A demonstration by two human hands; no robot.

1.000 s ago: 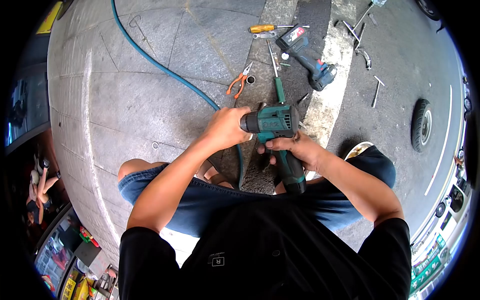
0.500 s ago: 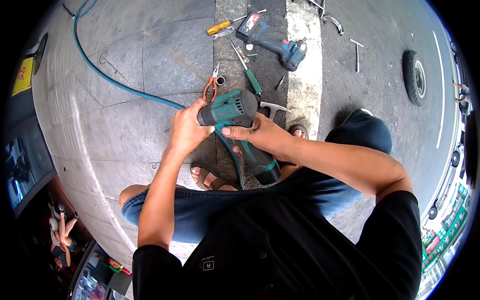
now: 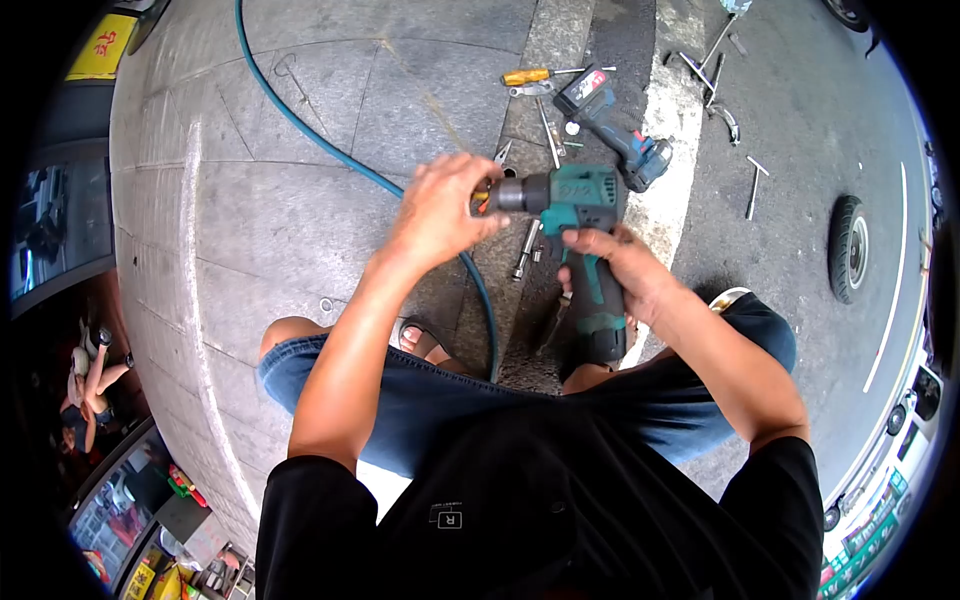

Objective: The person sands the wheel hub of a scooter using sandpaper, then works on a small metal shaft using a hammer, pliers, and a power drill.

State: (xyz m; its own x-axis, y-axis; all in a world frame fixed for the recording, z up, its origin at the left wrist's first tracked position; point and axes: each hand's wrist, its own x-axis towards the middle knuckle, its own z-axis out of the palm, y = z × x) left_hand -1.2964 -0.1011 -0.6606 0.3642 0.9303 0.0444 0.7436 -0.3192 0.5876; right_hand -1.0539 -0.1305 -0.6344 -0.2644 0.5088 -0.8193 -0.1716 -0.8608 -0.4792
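Note:
My right hand (image 3: 635, 270) is wrapped round the handle of a teal and black cordless drill (image 3: 585, 190), with its chuck pointing left. Just off the chuck, my left hand (image 3: 445, 208) has its thumb and fingers apart. Something orange-yellow shows in the gap between them; I cannot tell whether it touches the hand. Behind the chuck, the tips of pliers (image 3: 503, 153) show on the pavement. Below the drill's nose lies a metal socket bar (image 3: 526, 250).
A blue cordless power tool (image 3: 617, 130), a yellow-handled screwdriver (image 3: 527, 76) and a wrench (image 3: 532, 89) lie ahead. A blue hose (image 3: 342, 155) curves across the paving. To the right are a T-handle tool (image 3: 754, 188) and a wheel (image 3: 849, 250).
My left hand has come off the drill's nose and opened beside it. The right hand has carried the drill right, turning its chuck leftward. The view has shifted too.

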